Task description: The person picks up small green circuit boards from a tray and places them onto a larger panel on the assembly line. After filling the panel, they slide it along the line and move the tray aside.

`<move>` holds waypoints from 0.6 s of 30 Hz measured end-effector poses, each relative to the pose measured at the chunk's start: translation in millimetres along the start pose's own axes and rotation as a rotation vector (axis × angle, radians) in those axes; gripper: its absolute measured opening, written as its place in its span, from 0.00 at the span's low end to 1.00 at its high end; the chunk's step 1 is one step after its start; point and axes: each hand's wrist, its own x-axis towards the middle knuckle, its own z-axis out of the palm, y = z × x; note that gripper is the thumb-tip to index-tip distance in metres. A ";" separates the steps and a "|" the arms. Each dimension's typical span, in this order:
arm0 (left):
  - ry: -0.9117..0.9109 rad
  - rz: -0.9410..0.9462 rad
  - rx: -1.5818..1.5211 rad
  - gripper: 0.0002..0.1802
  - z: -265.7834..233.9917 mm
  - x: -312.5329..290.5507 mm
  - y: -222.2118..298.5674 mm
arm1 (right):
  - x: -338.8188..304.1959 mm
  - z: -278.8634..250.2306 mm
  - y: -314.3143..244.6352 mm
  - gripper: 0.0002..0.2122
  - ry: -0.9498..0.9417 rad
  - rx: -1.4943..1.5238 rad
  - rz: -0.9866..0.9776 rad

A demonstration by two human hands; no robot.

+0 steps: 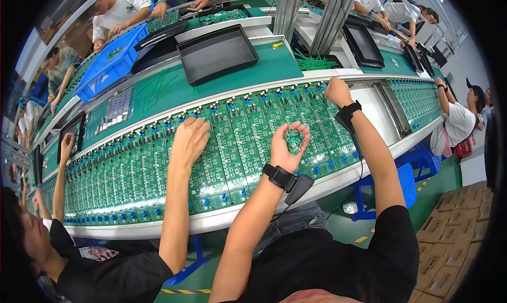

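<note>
1. Your left hand (pixel 283 154) was just off centre toward 3 o'clock, its fingers curled into a cup around small green parts (pixel 294 141). If that cup had tipped or loosened, pieces could have spilled onto the circuit boards (pixel 240 144) below and lodged among the fitted components.

2. Your right hand (pixel 339 93) was at 2 o'clock, over the far edge of the boards, with its fingers folded inward. I could not tell whether the tips pinched anything. Pressing at a spot your knuckles hid could have skewed or bent a part.

3. The black box (pixel 300 188) on your left wrist, with its cord (pixel 288 200), hung toward 5 o'clock. A low sweep of that arm could have snagged the blue components (pixel 317 170) along the near edge.

4. A co-worker's hand (pixel 190 139) was at 9 o'clock over the same row; crossing reaches could have jogged your cupped palm.

5. The parts in your palm looked loosely heaped and shiny, too small to tell singly. The boards looked glossy green with pale markings, packed side by side from 8 o'clock to 3 o'clock, dark and metallic pieces lining their far edge.
</note>
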 end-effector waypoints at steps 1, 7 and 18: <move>0.001 0.003 0.001 0.15 -0.4 -0.1 0.1 | 0.1 -2.9 -4.0 0.05 -0.050 -0.002 0.023; -0.004 -0.005 -0.014 0.15 3.2 0.8 -1.6 | -0.1 3.3 2.9 0.04 0.031 -0.070 -0.003; 0.004 -0.006 0.009 0.14 5.2 -2.2 -0.8 | -14.1 1.7 3.0 0.06 0.099 -0.117 -0.056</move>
